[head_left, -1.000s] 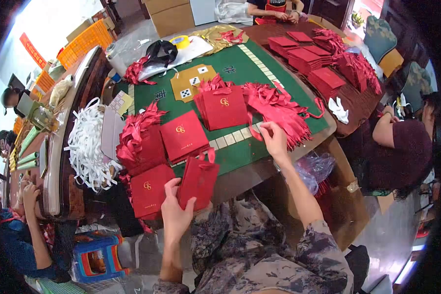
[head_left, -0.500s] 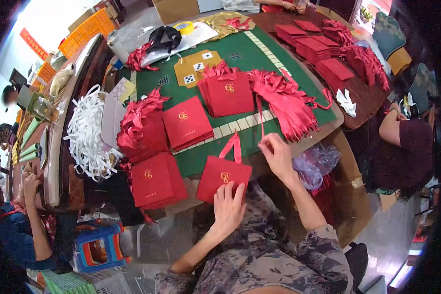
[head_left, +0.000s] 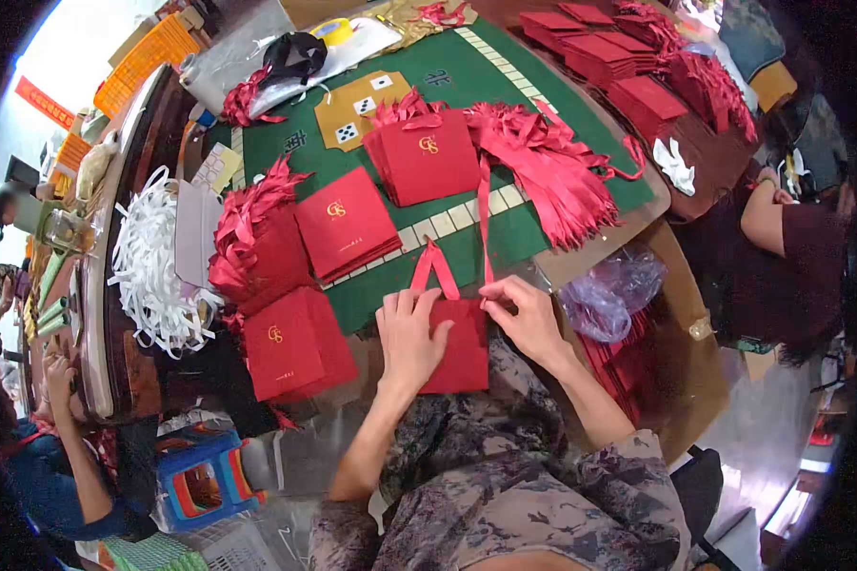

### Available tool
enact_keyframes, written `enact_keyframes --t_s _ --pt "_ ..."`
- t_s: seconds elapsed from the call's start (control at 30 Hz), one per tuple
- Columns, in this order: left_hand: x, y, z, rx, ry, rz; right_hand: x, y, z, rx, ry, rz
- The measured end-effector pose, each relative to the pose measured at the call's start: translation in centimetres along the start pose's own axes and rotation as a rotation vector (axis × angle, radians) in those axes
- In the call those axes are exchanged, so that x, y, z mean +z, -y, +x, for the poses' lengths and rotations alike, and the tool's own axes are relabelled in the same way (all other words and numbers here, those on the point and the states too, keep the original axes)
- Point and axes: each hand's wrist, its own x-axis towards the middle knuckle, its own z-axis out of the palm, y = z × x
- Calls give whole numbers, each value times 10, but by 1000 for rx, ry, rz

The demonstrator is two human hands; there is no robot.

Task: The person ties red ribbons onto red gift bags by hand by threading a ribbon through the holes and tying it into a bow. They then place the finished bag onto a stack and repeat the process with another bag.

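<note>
In the head view, a red paper bag [head_left: 464, 347] with a looped red ribbon handle [head_left: 436, 269] lies at the table's front edge. My left hand [head_left: 408, 341] rests over its upper left part, fingers stretched and thumb apart, hiding the gold logo. My right hand [head_left: 527, 322] pinches a thin red ribbon [head_left: 485, 219] at the bag's upper right corner. This ribbon runs up to a heap of red ribbons [head_left: 552, 176] behind. Stacks of gold-marked red bags stand beyond and to the left, among them a back stack [head_left: 424, 162], a middle stack [head_left: 346, 224] and a front left stack [head_left: 290, 347].
White ribbons [head_left: 162, 271] spill from a box on the left. Purple clear plastic [head_left: 614, 295] bulges beside my right forearm. More red bags [head_left: 605, 52] lie on the brown table at the far right. Other people sit on both sides; a blue plastic stool [head_left: 200, 481] stands lower left.
My left hand has slid from the bag's lower front to its upper left. My right hand has brought the ribbon down to the bag's upper right corner. The camera view has shifted slightly.
</note>
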Motion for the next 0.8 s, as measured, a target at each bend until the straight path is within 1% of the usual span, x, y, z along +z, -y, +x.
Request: enact_keyframes --t_s 0.03,0.1,0.13,0.17,0.23,0.27,0.3,0.37,0.4,0.43,0.5,0.57,0.63,0.67,0.73,0.8 --pt "1 3 1 -1 6 1 0 0 -2 6 0 3" --pt "3 9 2 66 6 28 1 2 -7 -92 14 -132" --pt "3 9 3 65 11 28 3 6 -9 -172 -50 -175" --pt "3 9 3 58 2 20 3 10 -9 -168 -48 -175" --pt "-1 7 4 49 -4 13 4 16 -8 -385 -135 -266" --pt "-4 5 5 11 -9 18 6 14 -10 -430 -127 -259" --pt "-6 5 6 -27 -14 24 8 15 -12 -428 -125 -256" --pt "-7 10 6 -33 -35 23 13 17 -15 -377 -61 -265" --pt "-6 14 6 -76 -3 -57 16 19 -15 -313 -70 -209" --pt "-7 16 6 -120 29 -138 20 19 -14 -314 -68 -205" --pt "-8 16 5 -137 41 -157 28 17 -13 -240 -57 -201" --pt "-11 15 5 -152 55 -178 35 19 -9 -211 -76 -222" --pt "-13 14 6 -259 127 -313 40 19 -6 -179 -95 -246" --pt "-12 15 6 -261 128 -314 41 19 -6 -167 -99 -255" --pt "-9 16 5 -283 123 -481 44 18 -5 -151 -102 -265" --pt "-11 15 6 -298 135 -521 45 16 -4 -135 -109 -278"
